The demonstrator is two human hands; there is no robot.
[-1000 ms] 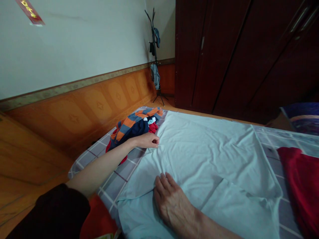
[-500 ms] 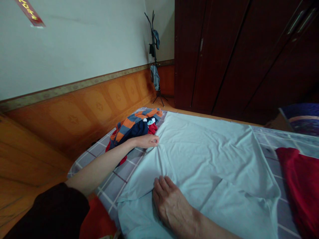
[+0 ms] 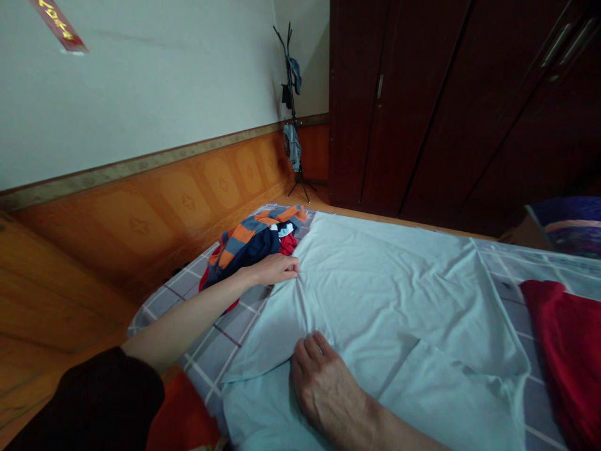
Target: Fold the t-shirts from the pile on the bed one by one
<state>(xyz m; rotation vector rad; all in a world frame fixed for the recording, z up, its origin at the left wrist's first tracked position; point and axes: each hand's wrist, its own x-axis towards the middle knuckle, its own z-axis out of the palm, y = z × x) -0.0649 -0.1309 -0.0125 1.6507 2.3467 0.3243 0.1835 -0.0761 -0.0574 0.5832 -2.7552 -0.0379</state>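
Your left hand (image 3: 273, 270) pinches the edge of the pale blue cloth (image 3: 399, 294) while your right hand (image 3: 326, 391) lies open on it (one hard tug could skew it).

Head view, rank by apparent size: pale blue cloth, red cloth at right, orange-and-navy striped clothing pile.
1. Wrinkled pale blue cloth
2. Unsure: the orange-and-navy striped clothing pile and the soft red cloth look similar; the red is cut off by the frame and nearer the camera.
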